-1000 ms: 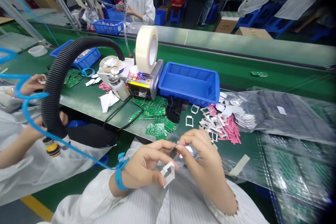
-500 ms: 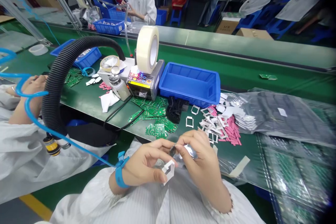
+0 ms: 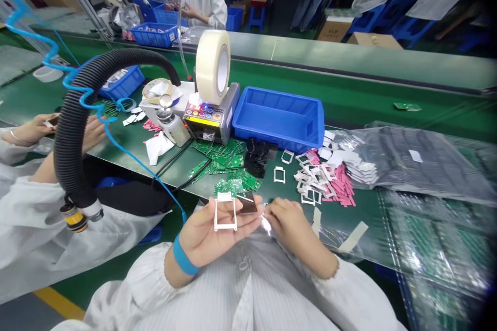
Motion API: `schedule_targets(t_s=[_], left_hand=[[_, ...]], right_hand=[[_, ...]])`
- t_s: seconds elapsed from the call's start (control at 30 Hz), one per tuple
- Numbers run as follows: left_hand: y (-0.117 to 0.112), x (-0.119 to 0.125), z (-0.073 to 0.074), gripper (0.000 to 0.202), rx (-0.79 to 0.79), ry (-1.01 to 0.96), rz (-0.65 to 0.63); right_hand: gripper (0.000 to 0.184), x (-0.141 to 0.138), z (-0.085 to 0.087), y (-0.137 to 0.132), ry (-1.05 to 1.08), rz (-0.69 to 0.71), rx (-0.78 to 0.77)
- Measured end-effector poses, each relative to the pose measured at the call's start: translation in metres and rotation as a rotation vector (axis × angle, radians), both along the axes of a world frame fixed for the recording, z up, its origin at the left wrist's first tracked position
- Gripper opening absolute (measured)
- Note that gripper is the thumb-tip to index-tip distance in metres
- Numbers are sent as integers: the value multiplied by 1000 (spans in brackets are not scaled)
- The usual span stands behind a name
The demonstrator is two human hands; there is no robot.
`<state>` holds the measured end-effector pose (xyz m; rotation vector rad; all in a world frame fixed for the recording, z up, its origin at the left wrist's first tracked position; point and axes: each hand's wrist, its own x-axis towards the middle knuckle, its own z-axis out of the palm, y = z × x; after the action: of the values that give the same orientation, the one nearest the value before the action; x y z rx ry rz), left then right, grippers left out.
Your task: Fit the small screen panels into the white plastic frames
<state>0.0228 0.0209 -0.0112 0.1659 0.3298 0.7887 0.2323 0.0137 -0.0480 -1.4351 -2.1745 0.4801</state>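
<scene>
My left hand [image 3: 212,232] is palm up above my lap, with a white rectangular plastic frame [image 3: 225,211] lying across its fingers and a small dark glossy panel [image 3: 247,202] pinched at the fingertips. My right hand [image 3: 286,222] is closed beside it, pinching a thin clear film strip [image 3: 266,223] next to the panel. A blue wrist strap [image 3: 183,256] circles my left wrist. Just beyond my hands lie a heap of green circuit boards [image 3: 232,185] and a pile of white frames with pink strips [image 3: 324,178].
A tape dispenser with a big roll [image 3: 212,98] and a blue bin [image 3: 280,118] stand on the green bench [image 3: 349,103]. A black ribbed hose [image 3: 73,124] arches at left over a neighbour's hands [image 3: 34,126]. Bagged boards [image 3: 423,165] lie at right. People work beyond the conveyor.
My left hand has turned palm up and now shows the white frame flat. The dark panel has come into view at its fingertips. My right hand has drawn slightly right with the film.
</scene>
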Motion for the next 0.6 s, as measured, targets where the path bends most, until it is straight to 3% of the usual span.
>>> schedule_targets(t_s=[0.1,0.2,0.27,0.43,0.6], left_hand=[[-3,3,5,36,5,-16,-20],[-6,6,7,36,32,-6,-32],[-7,7,8,36,63,1,-37],[-7,9,9,36,140,41,-30],[-5,10,0,46,254,247,80]], right_hand=[[10,5,12,5,134,-30,17],[31,-2,44,5,390,79,25],[34,-10,56,6,452,146,15],[25,-23,55,10,490,105,85],[24,-26,70,7,260,46,357]])
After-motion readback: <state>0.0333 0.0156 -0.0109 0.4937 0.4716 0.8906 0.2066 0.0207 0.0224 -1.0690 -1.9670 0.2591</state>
